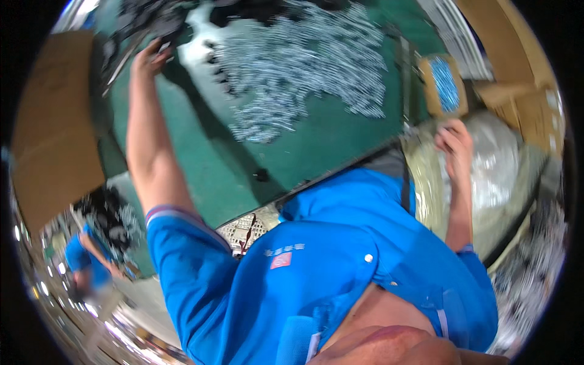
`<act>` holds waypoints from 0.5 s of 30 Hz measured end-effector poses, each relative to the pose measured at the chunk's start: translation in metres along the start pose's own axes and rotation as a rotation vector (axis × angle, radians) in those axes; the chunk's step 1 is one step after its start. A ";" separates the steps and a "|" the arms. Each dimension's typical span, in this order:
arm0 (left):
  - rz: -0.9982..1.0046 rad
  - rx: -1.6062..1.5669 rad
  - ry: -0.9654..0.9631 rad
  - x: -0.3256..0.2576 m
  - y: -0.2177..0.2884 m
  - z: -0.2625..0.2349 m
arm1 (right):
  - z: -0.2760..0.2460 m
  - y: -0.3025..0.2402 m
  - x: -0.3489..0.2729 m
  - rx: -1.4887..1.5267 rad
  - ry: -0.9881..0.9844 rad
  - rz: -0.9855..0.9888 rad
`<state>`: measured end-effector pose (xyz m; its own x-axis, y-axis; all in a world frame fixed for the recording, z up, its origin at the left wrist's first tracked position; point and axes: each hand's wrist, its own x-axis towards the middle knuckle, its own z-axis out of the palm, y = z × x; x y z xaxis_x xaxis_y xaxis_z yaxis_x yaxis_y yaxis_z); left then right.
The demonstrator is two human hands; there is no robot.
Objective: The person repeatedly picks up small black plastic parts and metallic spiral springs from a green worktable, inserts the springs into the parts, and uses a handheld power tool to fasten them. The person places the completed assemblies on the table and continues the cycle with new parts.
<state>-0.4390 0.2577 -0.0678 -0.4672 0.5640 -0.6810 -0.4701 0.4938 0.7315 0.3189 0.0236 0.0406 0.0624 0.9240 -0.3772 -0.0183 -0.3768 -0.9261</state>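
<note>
My left hand (152,59) reaches over the far left of the green table (201,176), beside a heap of black parts (161,18). Its fingers are closed in a pinch; what they hold is too small and blurred to name. My right hand (456,145) is off the table's right side, just below a small cardboard box (432,100) of bluish metal pieces (444,82). The fingers of that hand are curled in, and whatever is inside them is hidden. Between the hands, a wide pile of thin silvery metal pieces (304,61) covers the table's far middle.
A large cardboard box (55,128) stands on the left. On the right are a clear plastic bag (496,161) and an open carton (529,112). One small black part (260,175) lies near the table's front edge. Another person (88,255) in blue works at the lower left.
</note>
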 end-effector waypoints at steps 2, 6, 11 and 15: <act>0.120 -0.174 -0.024 -0.016 0.011 -0.042 | 0.000 0.028 -0.009 0.142 -0.016 0.051; 0.585 -0.001 0.036 -0.122 0.002 -0.049 | -0.001 0.058 -0.034 0.009 -0.069 0.138; 0.569 0.410 -0.418 -0.302 -0.052 0.007 | 0.028 0.057 -0.043 -0.326 -0.086 0.124; 0.378 0.656 -0.635 -0.362 -0.150 0.048 | 0.040 0.073 -0.044 -0.242 -0.091 0.156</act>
<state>-0.1633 0.0114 0.0703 0.0778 0.9158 -0.3941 0.2246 0.3690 0.9019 0.2744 -0.0415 -0.0109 -0.0120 0.8519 -0.5236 0.2180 -0.5088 -0.8328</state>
